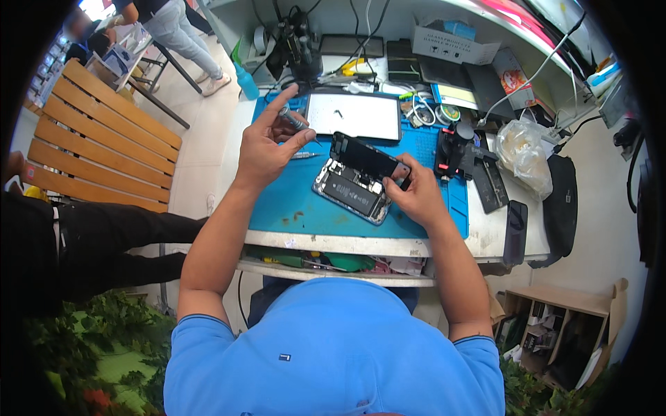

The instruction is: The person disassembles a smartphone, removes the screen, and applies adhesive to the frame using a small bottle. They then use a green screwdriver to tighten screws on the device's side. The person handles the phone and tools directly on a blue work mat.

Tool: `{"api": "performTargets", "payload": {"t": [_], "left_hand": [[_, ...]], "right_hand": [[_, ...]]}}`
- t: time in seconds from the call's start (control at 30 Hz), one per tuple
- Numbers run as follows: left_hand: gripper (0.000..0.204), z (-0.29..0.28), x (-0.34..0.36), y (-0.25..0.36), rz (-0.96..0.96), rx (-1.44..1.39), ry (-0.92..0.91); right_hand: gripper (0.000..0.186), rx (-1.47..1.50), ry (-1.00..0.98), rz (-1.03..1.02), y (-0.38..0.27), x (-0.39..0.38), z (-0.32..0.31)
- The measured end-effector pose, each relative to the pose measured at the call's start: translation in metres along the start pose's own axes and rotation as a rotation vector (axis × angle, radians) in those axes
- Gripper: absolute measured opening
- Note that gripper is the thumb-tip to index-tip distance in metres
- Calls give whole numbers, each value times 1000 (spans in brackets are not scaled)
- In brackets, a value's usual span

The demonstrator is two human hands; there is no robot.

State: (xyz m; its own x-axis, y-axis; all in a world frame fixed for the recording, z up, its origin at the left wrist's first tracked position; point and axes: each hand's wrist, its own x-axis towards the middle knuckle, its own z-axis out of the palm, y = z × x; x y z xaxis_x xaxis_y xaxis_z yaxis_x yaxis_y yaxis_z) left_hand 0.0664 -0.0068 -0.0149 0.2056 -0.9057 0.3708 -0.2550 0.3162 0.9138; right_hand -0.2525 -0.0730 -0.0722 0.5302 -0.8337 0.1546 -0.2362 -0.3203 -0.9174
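A smartphone lies opened on the blue work mat (277,208), its inner parts and black battery (352,195) showing. Its dark screen panel (366,159) is tilted up along the far side of the phone body (326,188). My right hand (420,196) pinches the right end of that panel between thumb and fingers. Up and to the left, my left hand (262,149) holds a small precision screwdriver (293,118), its tip pointing down toward the mat, apart from the phone. A slim metal tool (305,155) rests beside the left hand.
Beyond the phone is a white panel in a dark frame (354,114). A black clamp-like fixture (454,149), plastic bag (524,156) and another phone (515,232) stand at right. Cables and boxes crowd the back. People stand at left near a wooden slatted bench (104,135).
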Motion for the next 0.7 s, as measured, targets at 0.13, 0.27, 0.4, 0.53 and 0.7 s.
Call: {"api": "performTargets", "payload": {"t": [0.13, 0.27, 0.4, 0.53, 0.7], "left_hand": [[56, -16, 39, -18, -90, -7, 35], [37, -31, 78, -52, -274, -102, -20], [31, -25, 93, -59, -365, -146, -59], [34, -14, 101, -53, -417, -84, -29], [45, -9, 107, -56, -301, 80, -70]], "right_hand": [[36, -76, -2, 14, -8, -2, -3], [34, -97, -22, 20, -16, 0, -4], [32, -62, -11, 26, -17, -3, -2], [38, -98, -31, 30, -14, -2, -3], [38, -68, -33, 31, -9, -2, -2]]}}
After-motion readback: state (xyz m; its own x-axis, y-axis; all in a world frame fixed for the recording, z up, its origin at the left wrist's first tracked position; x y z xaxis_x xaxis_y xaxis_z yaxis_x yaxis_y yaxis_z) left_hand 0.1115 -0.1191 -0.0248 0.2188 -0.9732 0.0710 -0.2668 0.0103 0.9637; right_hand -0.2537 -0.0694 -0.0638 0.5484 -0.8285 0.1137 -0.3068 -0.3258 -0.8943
